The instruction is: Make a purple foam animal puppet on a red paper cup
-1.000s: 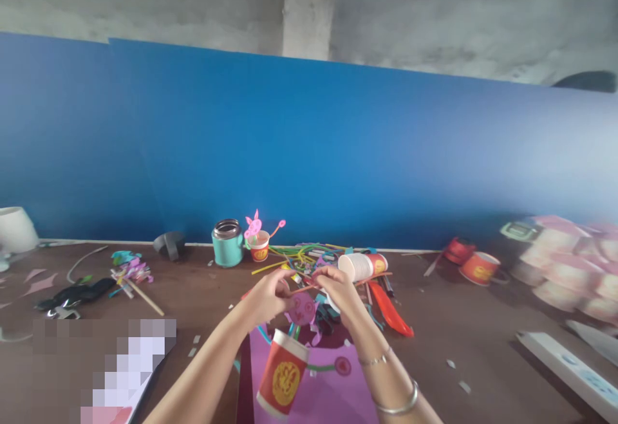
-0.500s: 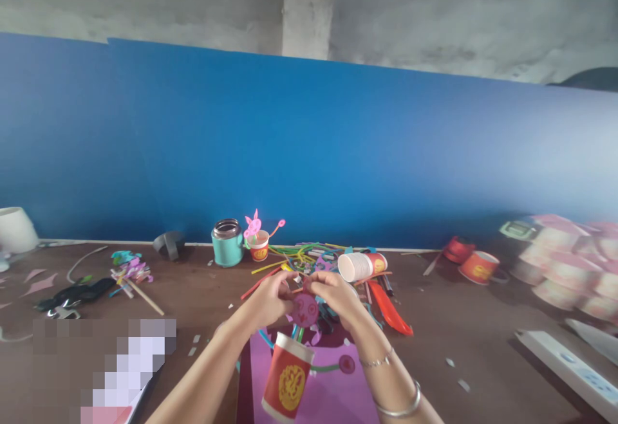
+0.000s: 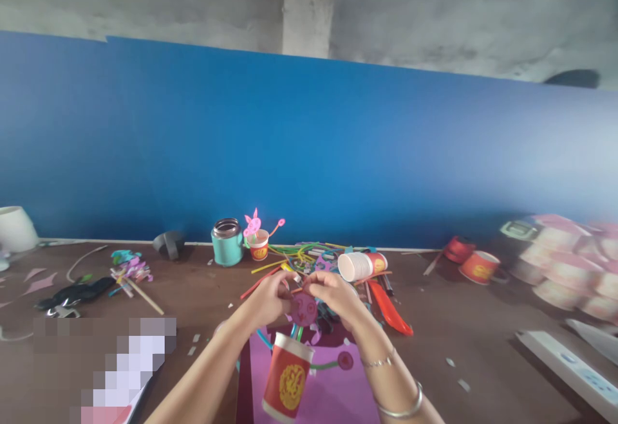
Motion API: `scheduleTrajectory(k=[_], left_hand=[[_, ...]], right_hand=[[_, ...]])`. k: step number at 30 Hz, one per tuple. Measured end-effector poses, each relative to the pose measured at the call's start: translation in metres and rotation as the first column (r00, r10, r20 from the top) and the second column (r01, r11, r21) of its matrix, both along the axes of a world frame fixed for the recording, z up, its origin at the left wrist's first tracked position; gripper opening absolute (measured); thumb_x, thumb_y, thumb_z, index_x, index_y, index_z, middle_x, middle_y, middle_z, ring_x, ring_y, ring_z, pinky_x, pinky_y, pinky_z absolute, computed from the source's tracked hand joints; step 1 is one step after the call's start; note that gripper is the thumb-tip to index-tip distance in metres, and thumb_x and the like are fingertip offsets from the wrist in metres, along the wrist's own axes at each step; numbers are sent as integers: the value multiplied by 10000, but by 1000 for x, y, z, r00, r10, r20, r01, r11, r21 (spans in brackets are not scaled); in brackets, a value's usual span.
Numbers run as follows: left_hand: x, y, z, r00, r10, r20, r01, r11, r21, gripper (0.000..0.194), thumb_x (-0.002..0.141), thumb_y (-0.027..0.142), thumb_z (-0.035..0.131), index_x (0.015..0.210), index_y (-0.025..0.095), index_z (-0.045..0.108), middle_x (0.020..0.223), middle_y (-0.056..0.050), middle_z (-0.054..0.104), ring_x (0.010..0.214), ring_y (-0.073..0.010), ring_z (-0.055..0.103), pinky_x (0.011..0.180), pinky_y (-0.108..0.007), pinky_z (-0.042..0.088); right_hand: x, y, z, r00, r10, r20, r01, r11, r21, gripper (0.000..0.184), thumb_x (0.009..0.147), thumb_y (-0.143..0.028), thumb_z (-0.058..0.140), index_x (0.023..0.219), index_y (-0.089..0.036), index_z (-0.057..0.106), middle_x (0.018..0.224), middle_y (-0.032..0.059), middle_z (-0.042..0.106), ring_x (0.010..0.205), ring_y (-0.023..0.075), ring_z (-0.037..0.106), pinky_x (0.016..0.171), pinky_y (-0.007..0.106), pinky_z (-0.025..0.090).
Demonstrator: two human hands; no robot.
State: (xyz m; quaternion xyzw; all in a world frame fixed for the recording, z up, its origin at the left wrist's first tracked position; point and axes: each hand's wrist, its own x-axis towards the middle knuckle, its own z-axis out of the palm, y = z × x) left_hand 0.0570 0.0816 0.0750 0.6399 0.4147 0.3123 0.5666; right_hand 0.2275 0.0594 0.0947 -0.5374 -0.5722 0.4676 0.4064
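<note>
Between my hands is a round purple paper face [image 3: 304, 309] with eyes and a mouth drawn on it. My left hand [image 3: 275, 294] pinches its upper left edge, and my right hand [image 3: 332, 289] pinches the upper right. Straws lead down from the face into a red paper cup [image 3: 288, 377] with a yellow emblem, which is slightly tilted. From the cup's right side a green straw [image 3: 326, 366] reaches out to a small purple disc [image 3: 345, 361]. A blue straw [image 3: 264, 338] sticks out on the left. Purple paper [image 3: 328, 395] lies beneath. My fingertips partly hide the face's top.
Behind my hands are a pile of straws and scraps [image 3: 313, 258], a stack of paper cups [image 3: 361, 266] and a red strip [image 3: 390, 311]. A teal thermos [image 3: 227, 242] stands beside a finished-looking cup figure [image 3: 259, 244]. A power strip [image 3: 570, 372] lies at right, a dark strap [image 3: 77, 294] at left.
Almost nothing differs. The purple face and the small disc have shifted very slightly left; both hands keep their pinch at the face's top.
</note>
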Motion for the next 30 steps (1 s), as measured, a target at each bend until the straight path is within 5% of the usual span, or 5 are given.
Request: scheduleTrajectory(k=[6, 15, 23, 26, 30], left_hand=[[1, 2, -4, 1000, 3, -24, -2, 1000, 23, 575, 564, 22, 565, 1128, 122, 521, 543, 68, 548, 485, -99, 498, 468, -193, 324], [-2, 8, -12, 1000, -20, -8, 21, 993, 119, 530, 558, 45, 546, 1079, 140, 524, 546, 76, 517, 471, -79, 453, 453, -182, 293], [-31, 10, 19, 991, 5, -134, -3, 1000, 19, 408, 591, 167, 582, 995, 110, 606, 662, -11, 619, 552, -140, 539, 509, -238, 363], [-55, 10, 35, 984, 63, -169, -48, 995, 90, 338, 620, 240, 600, 941, 141, 634, 776, -36, 668, 699, -181, 588, 600, -256, 403], [-81, 12, 47, 958, 217, -188, -185, 967, 175, 232, 668, 361, 589, 772, 157, 626, 695, 7, 635, 664, -159, 559, 641, -260, 407]], right_hand=[[-1, 2, -9, 996, 67, -53, -66, 997, 29, 172, 582, -164, 645, 749, -146, 609, 610, -31, 575, 556, 104, 499, 532, 214, 359], [-8, 0, -14, 996, -14, 93, 2, 992, 126, 295, 631, -132, 559, 923, -162, 597, 661, -16, 629, 547, 124, 552, 488, 214, 383], [0, 6, -9, 1000, -21, 10, 19, 985, 172, 349, 767, -262, 513, 1082, -133, 595, 1042, 110, 687, 966, 222, 634, 805, 322, 486], [3, 8, -14, 950, -69, 305, 11, 982, 187, 305, 806, -256, 459, 1019, -127, 635, 962, 90, 707, 881, 204, 652, 753, 277, 482], [0, 4, -23, 715, 31, 699, -139, 986, 98, 270, 754, -121, 453, 857, -166, 698, 813, 40, 719, 778, 172, 650, 660, 220, 427]])
